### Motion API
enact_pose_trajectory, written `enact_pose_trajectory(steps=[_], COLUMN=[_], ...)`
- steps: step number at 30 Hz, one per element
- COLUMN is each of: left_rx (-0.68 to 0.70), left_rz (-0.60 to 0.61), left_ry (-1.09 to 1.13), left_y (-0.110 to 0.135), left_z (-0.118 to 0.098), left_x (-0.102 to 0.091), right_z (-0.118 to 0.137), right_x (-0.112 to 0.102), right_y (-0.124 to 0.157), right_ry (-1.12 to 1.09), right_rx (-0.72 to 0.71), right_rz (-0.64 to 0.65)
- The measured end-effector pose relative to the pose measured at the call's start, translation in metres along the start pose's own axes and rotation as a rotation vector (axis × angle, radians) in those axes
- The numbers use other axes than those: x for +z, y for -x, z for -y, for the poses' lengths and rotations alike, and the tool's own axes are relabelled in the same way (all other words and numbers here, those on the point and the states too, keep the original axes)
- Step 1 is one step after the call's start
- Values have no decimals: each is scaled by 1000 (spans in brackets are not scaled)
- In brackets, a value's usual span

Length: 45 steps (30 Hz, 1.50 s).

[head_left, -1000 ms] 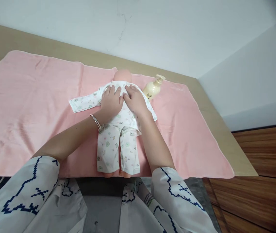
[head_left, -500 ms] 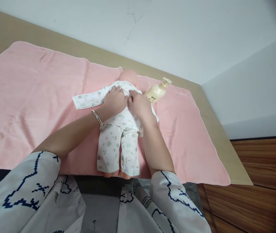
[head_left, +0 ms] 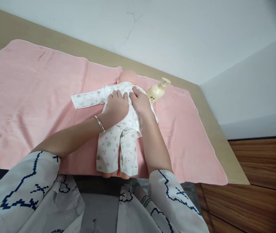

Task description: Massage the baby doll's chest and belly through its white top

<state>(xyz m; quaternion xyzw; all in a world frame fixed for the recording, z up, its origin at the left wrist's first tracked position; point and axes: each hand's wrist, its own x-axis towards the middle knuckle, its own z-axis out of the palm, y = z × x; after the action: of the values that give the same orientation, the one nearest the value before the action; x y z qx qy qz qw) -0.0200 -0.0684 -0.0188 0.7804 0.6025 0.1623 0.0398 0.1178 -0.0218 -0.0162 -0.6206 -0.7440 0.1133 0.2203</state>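
A baby doll in white printed pyjamas lies on a pink towel, head toward the wall, feet at the near edge. My left hand lies flat on the doll's torso, fingers stretched out and together, a metal bangle on its wrist. My right hand rests beside it on the doll's right side, fingers extended on the shirt. Both hands touch each other at the middle of the chest. One doll sleeve spreads out to the left.
A cream pump bottle lies on the towel just right of the doll's head. The towel covers a beige table against a white wall. A wooden floor shows to the right. My patterned sleeves fill the bottom.
Both hands went from pinching the shirt near the neck to lying flat lower on the torso. The view shifted slightly.
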Motion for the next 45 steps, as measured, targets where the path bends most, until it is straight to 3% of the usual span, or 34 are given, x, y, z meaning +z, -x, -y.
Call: enact_pose_trajectory(steps=[3,7,13,19,29,45], left_rx=[12,49,280,28,34,51], left_rz=[-1,-45,12,-119,-145,-156], left_ry=[74,183,147,198,146,177], left_y=[-1,-18,-37,-25,-20,-21], left_z=[0,19,41,23,17,18], left_x=[7,14,14,25,24,24], right_z=[5,33,60,39,3,5], right_x=[1,-7,-15,-10,14,17], right_y=[1,17,33,22,3,3], right_ry=[60,259,389,291,64,60], right_rx=[-6,88,143,119,-24,-13], right_rz=[-3,22,30,-12,-68,-91])
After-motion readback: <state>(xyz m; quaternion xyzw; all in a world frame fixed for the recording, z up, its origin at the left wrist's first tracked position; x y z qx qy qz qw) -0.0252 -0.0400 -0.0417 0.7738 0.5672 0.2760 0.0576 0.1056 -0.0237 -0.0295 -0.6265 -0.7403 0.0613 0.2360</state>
